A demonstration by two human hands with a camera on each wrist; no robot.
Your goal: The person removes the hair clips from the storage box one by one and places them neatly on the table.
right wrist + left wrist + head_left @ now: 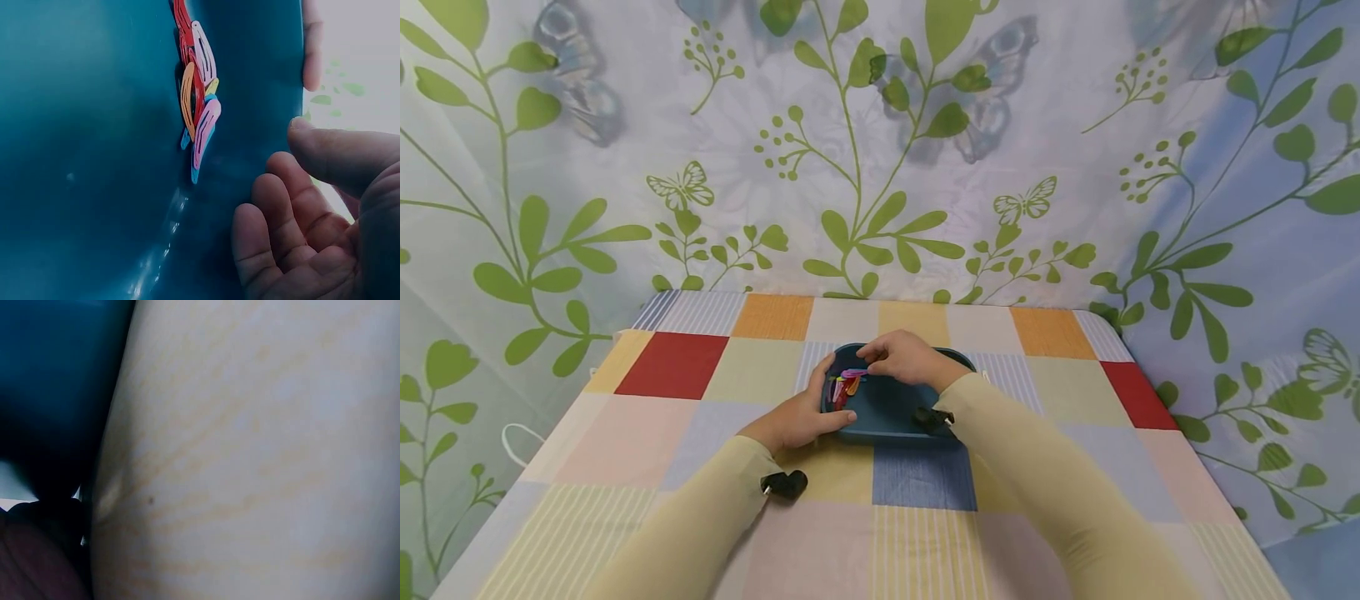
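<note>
A dark blue tray (pixel 891 410) stands on the checked tablecloth in the head view. Several coloured hair clips (pixel 846 385) lie in a small pile at its left inner side. My left hand (pixel 822 402) grips the tray's left rim, thumb along the front edge; one of its fingers (pixel 310 50) shows curled over the rim in the right wrist view. My right hand (pixel 871 360) hovers above the clips (pixel 197 106), fingers loosely curled and empty (pixel 294 181). The left wrist view shows only a blurred pale surface beside the tray's wall (pixel 56 381).
The patchwork tablecloth (pixel 917 479) covers the whole table, which ends against a leaf-and-butterfly curtain (pixel 880 150) at the back and sides. A white cord loop (pixel 518 442) hangs off the left edge. Black wrist cameras (pixel 785 483) sit on both sleeves.
</note>
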